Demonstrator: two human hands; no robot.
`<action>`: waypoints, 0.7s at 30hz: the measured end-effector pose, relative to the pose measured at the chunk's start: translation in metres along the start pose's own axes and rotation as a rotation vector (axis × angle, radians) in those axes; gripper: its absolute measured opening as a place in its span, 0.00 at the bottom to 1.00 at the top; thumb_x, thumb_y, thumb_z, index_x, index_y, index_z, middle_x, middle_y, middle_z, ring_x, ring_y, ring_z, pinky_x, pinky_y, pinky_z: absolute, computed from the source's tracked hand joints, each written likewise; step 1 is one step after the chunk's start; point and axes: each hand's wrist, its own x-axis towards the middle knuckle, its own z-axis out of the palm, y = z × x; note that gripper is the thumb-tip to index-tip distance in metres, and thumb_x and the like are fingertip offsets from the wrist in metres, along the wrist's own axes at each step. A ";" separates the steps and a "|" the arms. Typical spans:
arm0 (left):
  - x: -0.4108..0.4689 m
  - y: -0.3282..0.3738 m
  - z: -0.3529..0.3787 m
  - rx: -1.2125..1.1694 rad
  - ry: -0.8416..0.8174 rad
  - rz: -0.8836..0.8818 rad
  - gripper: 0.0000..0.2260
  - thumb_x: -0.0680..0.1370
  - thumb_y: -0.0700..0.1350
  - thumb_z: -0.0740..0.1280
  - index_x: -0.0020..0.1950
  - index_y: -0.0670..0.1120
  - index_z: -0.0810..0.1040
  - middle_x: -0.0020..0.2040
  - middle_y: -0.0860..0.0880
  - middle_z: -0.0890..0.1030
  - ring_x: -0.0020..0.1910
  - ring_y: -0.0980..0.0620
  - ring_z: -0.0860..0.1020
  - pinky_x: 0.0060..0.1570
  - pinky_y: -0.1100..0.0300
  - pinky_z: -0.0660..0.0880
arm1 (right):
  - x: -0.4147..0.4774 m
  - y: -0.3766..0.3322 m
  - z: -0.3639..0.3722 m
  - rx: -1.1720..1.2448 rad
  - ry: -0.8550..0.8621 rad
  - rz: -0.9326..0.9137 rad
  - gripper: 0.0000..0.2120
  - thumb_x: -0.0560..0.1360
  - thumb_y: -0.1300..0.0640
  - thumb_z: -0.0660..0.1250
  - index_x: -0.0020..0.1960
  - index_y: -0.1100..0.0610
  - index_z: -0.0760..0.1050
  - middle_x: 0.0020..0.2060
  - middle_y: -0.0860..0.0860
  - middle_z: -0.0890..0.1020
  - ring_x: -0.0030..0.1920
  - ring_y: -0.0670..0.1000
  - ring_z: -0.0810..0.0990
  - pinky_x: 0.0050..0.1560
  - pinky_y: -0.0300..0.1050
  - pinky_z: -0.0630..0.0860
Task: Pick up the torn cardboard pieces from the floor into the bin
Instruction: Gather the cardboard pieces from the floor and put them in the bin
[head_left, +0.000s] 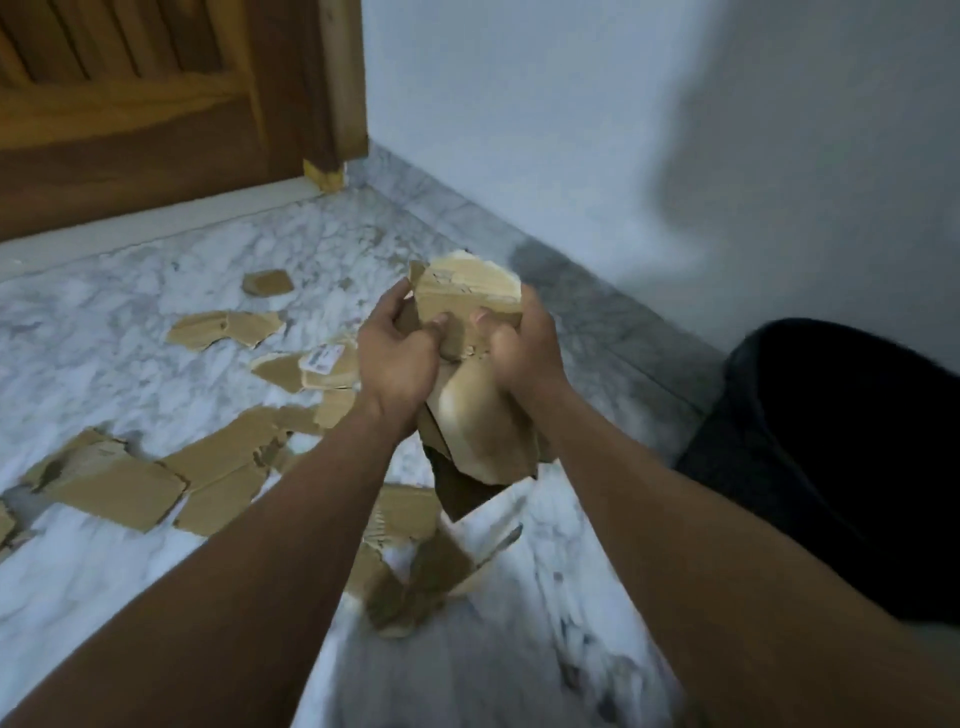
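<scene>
A bundle of torn brown cardboard pieces (470, 296) is held upright above the marble floor, between both hands. My left hand (397, 345) grips its left side with curled fingers. My right hand (522, 343) grips its right side, thumb over the front. The bundle's lower end (483, 436) hangs below my wrists. Several more torn pieces lie on the floor: a small one (267, 282), a long one (226, 330), one with a white label (322, 364), a large flat one (111, 480) at the left, and folded scraps (415, 577) between my forearms. The black bin (852, 457) stands at the right.
A white wall (623, 130) with a grey marble skirting (597, 306) runs behind the bin. A wooden door (156, 104) and its frame close the far left. The marble floor (104, 364) spreads under the scattered pieces.
</scene>
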 end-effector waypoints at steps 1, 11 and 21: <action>-0.003 0.014 0.017 -0.003 -0.027 0.013 0.22 0.78 0.34 0.69 0.71 0.45 0.74 0.51 0.57 0.81 0.50 0.59 0.82 0.45 0.69 0.79 | 0.002 -0.011 -0.022 -0.017 0.036 -0.013 0.16 0.77 0.59 0.67 0.64 0.56 0.73 0.54 0.51 0.81 0.54 0.53 0.80 0.54 0.51 0.78; -0.057 0.090 0.214 -0.078 -0.222 0.098 0.23 0.74 0.39 0.71 0.68 0.51 0.77 0.57 0.51 0.83 0.53 0.52 0.83 0.53 0.55 0.82 | 0.016 -0.049 -0.244 -0.042 0.294 -0.103 0.21 0.73 0.62 0.65 0.66 0.56 0.74 0.54 0.50 0.82 0.52 0.50 0.81 0.52 0.49 0.81; -0.123 0.037 0.338 0.263 -0.557 0.097 0.29 0.68 0.43 0.69 0.70 0.52 0.75 0.59 0.52 0.80 0.57 0.50 0.80 0.58 0.49 0.80 | -0.027 0.048 -0.384 -0.040 0.517 0.087 0.10 0.74 0.62 0.68 0.54 0.55 0.75 0.44 0.46 0.80 0.43 0.47 0.79 0.38 0.41 0.72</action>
